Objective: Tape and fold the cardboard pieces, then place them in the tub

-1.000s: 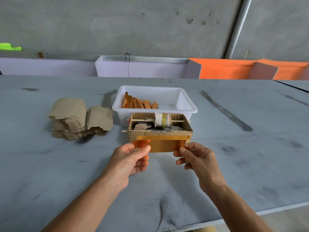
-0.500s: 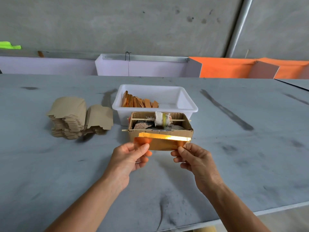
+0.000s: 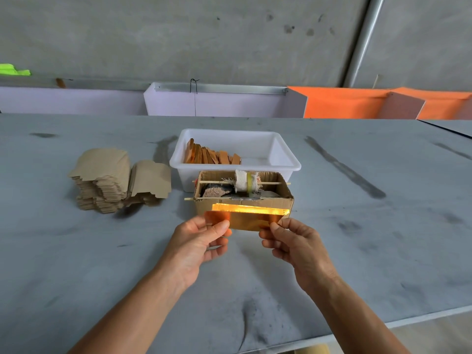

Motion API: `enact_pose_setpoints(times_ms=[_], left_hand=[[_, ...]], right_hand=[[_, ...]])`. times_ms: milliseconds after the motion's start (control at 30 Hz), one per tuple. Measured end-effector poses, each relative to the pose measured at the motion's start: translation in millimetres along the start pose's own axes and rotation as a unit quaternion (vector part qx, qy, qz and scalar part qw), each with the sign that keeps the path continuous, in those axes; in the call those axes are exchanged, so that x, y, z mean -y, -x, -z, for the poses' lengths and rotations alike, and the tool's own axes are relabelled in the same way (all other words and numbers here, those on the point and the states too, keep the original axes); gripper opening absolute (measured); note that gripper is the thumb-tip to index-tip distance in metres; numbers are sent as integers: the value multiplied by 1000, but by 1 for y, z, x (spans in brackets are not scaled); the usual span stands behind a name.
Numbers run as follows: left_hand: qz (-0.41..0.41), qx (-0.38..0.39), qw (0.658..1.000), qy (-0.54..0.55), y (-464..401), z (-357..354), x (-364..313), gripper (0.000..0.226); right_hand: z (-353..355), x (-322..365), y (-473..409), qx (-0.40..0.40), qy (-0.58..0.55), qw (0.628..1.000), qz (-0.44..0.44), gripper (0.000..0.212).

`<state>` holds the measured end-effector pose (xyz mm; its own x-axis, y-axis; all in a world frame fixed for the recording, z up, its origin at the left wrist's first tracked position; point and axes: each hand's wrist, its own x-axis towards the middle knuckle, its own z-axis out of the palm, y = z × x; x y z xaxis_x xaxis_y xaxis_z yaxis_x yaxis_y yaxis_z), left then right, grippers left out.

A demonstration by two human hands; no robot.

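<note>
A shiny orange-brown taped cardboard piece [image 3: 247,218] is held up above the table just in front of a small cardboard box [image 3: 281,200]. My left hand [image 3: 196,241] pinches its left end between thumb and fingers. My right hand [image 3: 293,241] pinches its right end. Its top edge catches a bright glare. Behind the box stands a white plastic tub [image 3: 283,159] with several taped orange pieces [image 3: 212,157] leaning along its left side. A stack of plain cardboard blanks [image 3: 107,180] lies on the table to the left.
The small box holds two thin sticks across its top, a roll wrapped in white cloth [image 3: 242,181] and some rough lumps. The grey table [image 3: 383,238] ends at a near edge at lower right. White and orange panels [image 3: 344,103] stand behind the table.
The piece has tilted in my hands: its top edge now shines with bright glare and more of its glossy face shows. Both hands have kept their pinch and barely moved.
</note>
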<state>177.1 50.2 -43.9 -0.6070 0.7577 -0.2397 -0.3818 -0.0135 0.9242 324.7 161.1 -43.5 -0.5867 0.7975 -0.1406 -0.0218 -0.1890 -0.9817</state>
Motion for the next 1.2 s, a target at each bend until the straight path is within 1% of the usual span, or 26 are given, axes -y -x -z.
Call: enact_pose_setpoints(times_ms=[67, 167, 267, 367, 467, 600, 733, 833, 967, 1067, 1200], left_hand=[[12, 21, 1000, -11, 1, 1, -2, 21], [15, 36, 999, -12, 1, 3, -3, 16], [5, 25, 1000, -14, -2, 6, -4, 19], [-7, 30, 999, -23, -1, 7, -4, 17], [-37, 7, 998, -51, -1, 7, -1, 12], [-97, -39, 990, -100, 0, 7, 3, 6], [-124, -67, 985, -99, 0, 3, 8, 6], [-120, -76, 987, -69, -1, 1, 9, 5], [-108, -59, 992, -34, 0, -1, 7, 5], [-88, -40, 995, -18, 0, 0, 5, 5], [-79, -45, 996, -18, -1, 0, 6, 5]], right_hand=[[1, 0, 1, 2, 5, 1000, 1, 9], [2, -1, 1, 16, 6, 1000, 6, 8], [4, -2, 1, 30, 8, 999, 9, 7], [6, -3, 0, 37, -2, 999, 0, 6], [4, -6, -1, 32, -34, 999, -7, 2], [1, -10, 0, -4, -30, 999, 10, 14], [-1, -16, -1, -20, -56, 998, 6, 6], [-4, -16, -2, -28, -61, 998, 20, 4], [-5, -12, -1, -18, -13, 998, 55, 8], [-4, -9, -3, -14, -14, 999, 46, 8], [-3, -7, -3, -8, -43, 999, 24, 6]])
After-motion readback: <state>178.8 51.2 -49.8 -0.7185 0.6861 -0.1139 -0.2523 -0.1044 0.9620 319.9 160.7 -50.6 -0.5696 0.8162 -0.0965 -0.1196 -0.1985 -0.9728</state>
